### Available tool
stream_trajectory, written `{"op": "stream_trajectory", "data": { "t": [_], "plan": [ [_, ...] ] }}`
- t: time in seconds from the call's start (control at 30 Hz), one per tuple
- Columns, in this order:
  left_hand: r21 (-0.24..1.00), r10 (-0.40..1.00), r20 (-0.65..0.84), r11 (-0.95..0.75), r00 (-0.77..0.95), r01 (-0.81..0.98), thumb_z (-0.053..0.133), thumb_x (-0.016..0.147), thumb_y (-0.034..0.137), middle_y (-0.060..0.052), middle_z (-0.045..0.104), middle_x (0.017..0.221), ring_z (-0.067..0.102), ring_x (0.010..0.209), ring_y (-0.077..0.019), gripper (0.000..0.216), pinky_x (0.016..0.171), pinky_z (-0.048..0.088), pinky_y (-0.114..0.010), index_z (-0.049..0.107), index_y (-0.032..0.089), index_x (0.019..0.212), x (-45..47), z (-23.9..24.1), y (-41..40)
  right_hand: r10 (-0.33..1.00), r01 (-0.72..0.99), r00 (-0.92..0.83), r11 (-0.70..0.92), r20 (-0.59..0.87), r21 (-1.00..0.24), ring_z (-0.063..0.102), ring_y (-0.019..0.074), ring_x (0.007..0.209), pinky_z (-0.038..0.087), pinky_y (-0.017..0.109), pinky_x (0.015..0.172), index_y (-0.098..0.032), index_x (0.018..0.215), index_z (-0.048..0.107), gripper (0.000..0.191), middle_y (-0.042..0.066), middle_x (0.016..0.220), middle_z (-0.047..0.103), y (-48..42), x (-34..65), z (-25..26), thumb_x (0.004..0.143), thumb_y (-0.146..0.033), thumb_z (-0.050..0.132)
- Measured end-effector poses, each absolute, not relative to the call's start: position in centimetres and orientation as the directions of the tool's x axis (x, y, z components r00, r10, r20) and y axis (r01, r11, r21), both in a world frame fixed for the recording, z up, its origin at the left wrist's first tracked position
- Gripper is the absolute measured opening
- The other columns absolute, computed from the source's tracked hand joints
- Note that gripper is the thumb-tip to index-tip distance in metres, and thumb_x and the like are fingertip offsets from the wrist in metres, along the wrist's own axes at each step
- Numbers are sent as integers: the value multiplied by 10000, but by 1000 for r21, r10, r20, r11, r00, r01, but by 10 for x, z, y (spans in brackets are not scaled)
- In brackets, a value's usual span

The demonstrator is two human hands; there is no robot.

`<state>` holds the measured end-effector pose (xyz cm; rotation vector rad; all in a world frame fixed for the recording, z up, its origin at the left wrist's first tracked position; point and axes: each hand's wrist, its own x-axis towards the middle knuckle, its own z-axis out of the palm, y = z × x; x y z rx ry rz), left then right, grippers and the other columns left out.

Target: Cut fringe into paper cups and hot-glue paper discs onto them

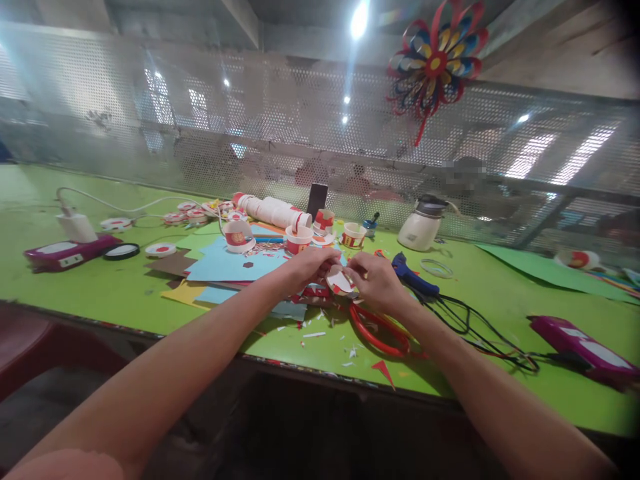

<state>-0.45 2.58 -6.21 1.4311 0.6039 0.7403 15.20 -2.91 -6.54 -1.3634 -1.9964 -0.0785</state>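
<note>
Both my hands meet over the middle of the green table [100,280]. My left hand [311,264] and my right hand [376,280] pinch a small red-and-white paper cup piece [341,281] between their fingers, each closed on one side of it. Red scissors [377,330] lie on the table just under my right wrist. Sheets of blue paper [227,263] and yellow paper lie under and left of my left hand. Paper scraps [320,330] are scattered near the table's front edge.
Several red-and-white paper cups [299,239] and a sleeve of stacked cups [273,210] stand behind my hands. A blue glue gun [413,277] with black cables lies to the right. Power strips [67,253] [585,343], a white kettle [423,225], a perforated screen and a paper flower [436,63] lie beyond.
</note>
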Motion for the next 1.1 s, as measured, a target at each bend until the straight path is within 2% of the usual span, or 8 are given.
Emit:
{"op": "stream_trajectory", "data": {
  "t": [0.17, 0.3, 0.43, 0.6, 0.73, 0.93, 1.1],
  "plan": [
    [998, 768, 57, -27, 638, -57, 602, 666, 191, 11, 497, 535, 411, 481, -64, 105, 452, 306, -200, 589, 112, 598, -8, -65, 28, 812, 811, -190, 447, 552, -378, 424, 126, 546, 312, 262, 541, -178, 640, 591, 141, -11, 593, 524, -27, 153, -66, 779, -200, 576],
    [998, 778, 53, -13, 626, -68, 597, 686, 171, -31, 581, 638, 483, 551, -80, 86, 509, 361, -210, 649, 107, 709, -8, -67, 31, 853, 768, -131, 410, 505, -493, 481, 117, 553, 369, 259, 553, -173, 696, 623, 129, -14, 607, 576, -27, 154, -61, 806, -233, 589],
    [986, 813, 38, 65, 581, -155, 618, 670, 91, -49, 609, 692, 520, 599, -76, 138, 545, 378, -203, 665, 99, 800, -7, -65, 32, 917, 687, -38, 313, 397, -655, 561, 97, 579, 471, 263, 579, -137, 845, 610, 174, -24, 707, 607, -23, 158, -60, 877, -294, 542],
    [966, 852, 30, 109, 522, -234, 628, 651, 40, -50, 617, 699, 544, 621, -83, 101, 596, 416, -218, 649, 86, 738, -7, -65, 36, 975, 549, 39, 161, 218, -820, 614, 112, 674, 522, 278, 602, -138, 988, 591, 225, 24, 882, 638, -15, 163, -65, 909, -325, 494],
    [967, 865, 54, 80, 499, -243, 653, 662, 100, -29, 597, 644, 536, 602, -82, 28, 597, 412, -218, 635, 90, 681, -6, -70, 41, 989, 490, 19, 120, 148, -863, 611, 105, 650, 519, 269, 586, -131, 949, 601, 219, 15, 845, 639, -16, 161, -66, 899, -325, 512],
    [969, 872, 87, 37, 483, -243, 673, 644, 115, -8, 584, 607, 507, 557, -70, 51, 573, 389, -213, 634, 92, 666, -6, -70, 39, 989, 458, -10, 135, 147, -879, 579, 81, 571, 500, 239, 546, -129, 808, 609, 202, -20, 719, 620, -19, 156, -67, 885, -303, 540],
    [966, 867, 102, 31, 488, -257, 639, 645, 85, -2, 604, 657, 521, 557, -70, 115, 580, 403, -220, 642, 104, 758, -5, -67, 36, 994, 400, -9, 101, 106, -911, 583, 82, 585, 501, 234, 541, -130, 860, 605, 152, -11, 765, 627, -20, 152, -68, 884, -268, 545]
  ]
}}
